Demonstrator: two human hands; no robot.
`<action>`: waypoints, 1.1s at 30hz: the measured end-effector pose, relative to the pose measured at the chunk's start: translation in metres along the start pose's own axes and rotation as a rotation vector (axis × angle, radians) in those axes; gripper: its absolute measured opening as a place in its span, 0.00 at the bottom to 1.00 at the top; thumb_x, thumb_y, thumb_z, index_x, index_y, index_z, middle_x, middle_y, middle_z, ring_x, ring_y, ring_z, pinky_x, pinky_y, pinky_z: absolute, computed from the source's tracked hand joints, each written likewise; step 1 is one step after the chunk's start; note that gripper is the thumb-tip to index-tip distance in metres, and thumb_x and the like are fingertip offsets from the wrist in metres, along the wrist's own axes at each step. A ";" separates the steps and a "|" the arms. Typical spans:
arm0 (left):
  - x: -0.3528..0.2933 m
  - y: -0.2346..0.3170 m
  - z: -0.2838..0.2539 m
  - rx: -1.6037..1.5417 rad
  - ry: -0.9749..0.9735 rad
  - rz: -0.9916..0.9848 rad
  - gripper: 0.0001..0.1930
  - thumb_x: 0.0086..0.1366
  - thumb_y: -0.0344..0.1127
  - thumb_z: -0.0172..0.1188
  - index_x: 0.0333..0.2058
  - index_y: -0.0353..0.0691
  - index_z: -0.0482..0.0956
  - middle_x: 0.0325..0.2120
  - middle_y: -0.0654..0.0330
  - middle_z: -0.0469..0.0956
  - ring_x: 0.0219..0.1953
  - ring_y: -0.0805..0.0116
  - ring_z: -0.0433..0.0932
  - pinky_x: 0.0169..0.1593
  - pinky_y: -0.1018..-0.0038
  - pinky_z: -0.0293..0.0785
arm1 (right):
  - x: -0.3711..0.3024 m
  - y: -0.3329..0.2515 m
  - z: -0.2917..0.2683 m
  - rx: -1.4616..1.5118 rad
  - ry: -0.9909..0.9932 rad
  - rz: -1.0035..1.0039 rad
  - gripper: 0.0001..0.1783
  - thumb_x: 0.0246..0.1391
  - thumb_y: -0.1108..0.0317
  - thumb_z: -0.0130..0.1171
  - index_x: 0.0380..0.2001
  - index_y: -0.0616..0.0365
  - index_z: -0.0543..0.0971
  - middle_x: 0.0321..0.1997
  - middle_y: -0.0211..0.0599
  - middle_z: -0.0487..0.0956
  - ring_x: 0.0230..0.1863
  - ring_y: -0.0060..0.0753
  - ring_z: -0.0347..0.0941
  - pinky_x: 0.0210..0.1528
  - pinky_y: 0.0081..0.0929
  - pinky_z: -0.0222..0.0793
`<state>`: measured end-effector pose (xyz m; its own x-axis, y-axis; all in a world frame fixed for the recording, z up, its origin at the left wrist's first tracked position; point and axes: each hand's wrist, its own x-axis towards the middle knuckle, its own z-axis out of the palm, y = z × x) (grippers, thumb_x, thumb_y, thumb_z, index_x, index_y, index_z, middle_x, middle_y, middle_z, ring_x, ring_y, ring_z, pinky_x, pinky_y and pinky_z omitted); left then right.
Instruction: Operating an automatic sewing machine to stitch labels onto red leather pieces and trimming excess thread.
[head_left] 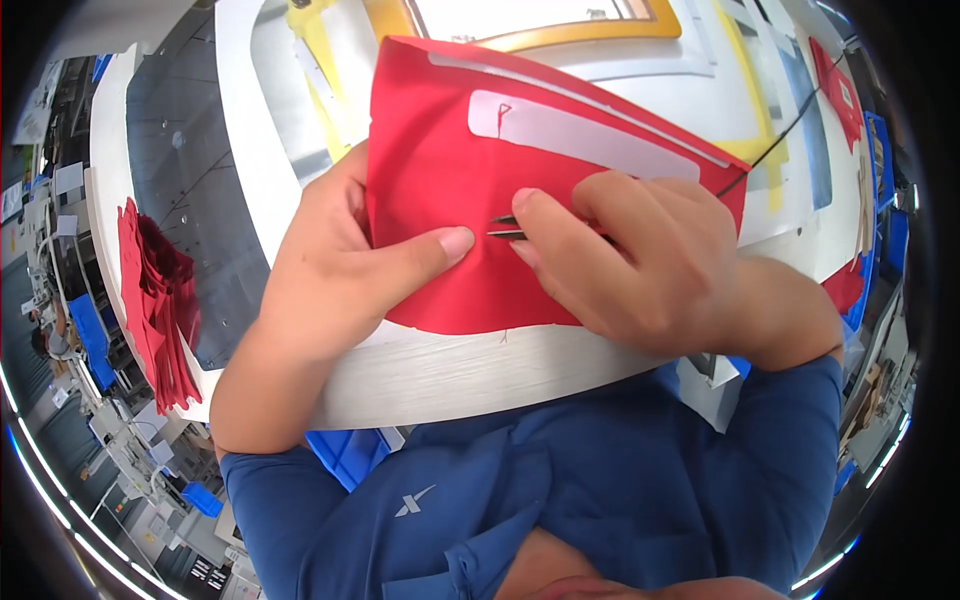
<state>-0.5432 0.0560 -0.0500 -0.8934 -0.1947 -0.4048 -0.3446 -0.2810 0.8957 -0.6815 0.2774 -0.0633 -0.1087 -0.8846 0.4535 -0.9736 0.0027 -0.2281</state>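
Observation:
A red fabric panel [432, 285] spreads over the near part of the table, with a pale strip [590, 140] and a narrow white line along its upper side. My left hand [345, 250] grips the panel's left edge, thumb on top and fingers underneath, mostly hidden. Over the cloth, my right hand [650, 255] is closed around a small dark two-pronged tool [506, 235]. Its two thin tips stand slightly apart, pointing at my left thumb. Whether it is tweezers or thread snips I cannot tell, as my fingers cover the rest.
A stack of red fabric pieces [158, 305] hangs over the table's left edge beside a dark sheet [195, 180]. Beyond the panel lies a yellow-edged frame [600, 35]. A black cord [790, 125] runs at the right, near another red piece [838, 92].

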 end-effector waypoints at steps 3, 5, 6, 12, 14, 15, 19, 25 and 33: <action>0.000 -0.003 -0.003 0.022 -0.021 0.002 0.29 0.68 0.21 0.70 0.66 0.28 0.73 0.56 0.54 0.85 0.56 0.70 0.83 0.63 0.69 0.79 | -0.002 -0.001 0.003 0.021 -0.006 -0.023 0.22 0.47 0.69 0.79 0.46 0.63 0.88 0.27 0.30 0.74 0.22 0.22 0.72 0.19 0.23 0.62; 0.001 -0.004 -0.004 0.015 -0.039 0.002 0.29 0.68 0.21 0.70 0.66 0.28 0.73 0.56 0.54 0.85 0.57 0.70 0.83 0.64 0.69 0.79 | -0.002 0.000 0.007 0.019 0.009 -0.029 0.21 0.47 0.69 0.79 0.46 0.63 0.88 0.27 0.30 0.73 0.22 0.22 0.72 0.18 0.22 0.62; 0.001 -0.004 -0.004 0.006 -0.038 0.006 0.29 0.68 0.21 0.70 0.66 0.28 0.73 0.56 0.54 0.85 0.57 0.70 0.83 0.64 0.69 0.79 | -0.002 0.000 0.008 0.012 0.024 -0.042 0.21 0.46 0.69 0.79 0.45 0.64 0.88 0.26 0.30 0.73 0.22 0.21 0.71 0.18 0.22 0.62; 0.000 -0.005 -0.004 -0.017 -0.039 0.018 0.30 0.68 0.21 0.70 0.67 0.28 0.72 0.57 0.53 0.84 0.58 0.69 0.83 0.64 0.69 0.78 | -0.001 -0.001 0.011 0.047 0.041 -0.020 0.22 0.45 0.69 0.79 0.45 0.65 0.88 0.27 0.31 0.74 0.22 0.23 0.72 0.19 0.22 0.64; -0.001 -0.005 -0.004 -0.023 -0.039 0.025 0.30 0.68 0.21 0.71 0.67 0.28 0.72 0.57 0.53 0.84 0.58 0.69 0.83 0.64 0.69 0.79 | -0.001 -0.002 0.011 0.055 0.047 -0.017 0.22 0.45 0.70 0.79 0.45 0.65 0.88 0.27 0.32 0.74 0.21 0.24 0.72 0.19 0.22 0.64; -0.002 -0.003 -0.003 -0.013 -0.049 0.015 0.30 0.68 0.21 0.71 0.67 0.28 0.72 0.57 0.53 0.84 0.57 0.69 0.83 0.64 0.68 0.79 | 0.000 -0.002 0.011 0.062 0.054 -0.014 0.22 0.44 0.70 0.79 0.45 0.65 0.88 0.27 0.32 0.74 0.21 0.24 0.72 0.19 0.23 0.64; -0.001 -0.004 -0.004 0.018 -0.075 0.026 0.30 0.67 0.22 0.72 0.66 0.28 0.73 0.56 0.54 0.85 0.57 0.68 0.83 0.63 0.68 0.79 | 0.000 -0.001 0.010 0.078 0.041 -0.019 0.22 0.45 0.69 0.79 0.45 0.64 0.88 0.27 0.31 0.75 0.21 0.24 0.72 0.18 0.24 0.62; -0.002 -0.006 -0.003 0.060 -0.069 0.058 0.31 0.68 0.22 0.71 0.67 0.29 0.72 0.57 0.54 0.83 0.58 0.69 0.82 0.64 0.68 0.78 | 0.000 0.000 0.009 0.203 -0.062 -0.038 0.20 0.49 0.66 0.79 0.44 0.62 0.87 0.26 0.28 0.75 0.19 0.24 0.71 0.17 0.26 0.60; -0.004 -0.004 -0.004 0.064 -0.050 0.052 0.31 0.67 0.20 0.69 0.68 0.28 0.71 0.58 0.54 0.83 0.58 0.69 0.81 0.64 0.68 0.77 | 0.000 0.005 0.008 0.172 -0.040 0.101 0.18 0.49 0.69 0.78 0.44 0.61 0.87 0.26 0.32 0.76 0.20 0.30 0.74 0.20 0.29 0.64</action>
<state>-0.5372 0.0543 -0.0531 -0.9235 -0.1596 -0.3487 -0.3133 -0.2106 0.9260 -0.6843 0.2737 -0.0715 -0.1923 -0.9017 0.3873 -0.9095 0.0154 -0.4155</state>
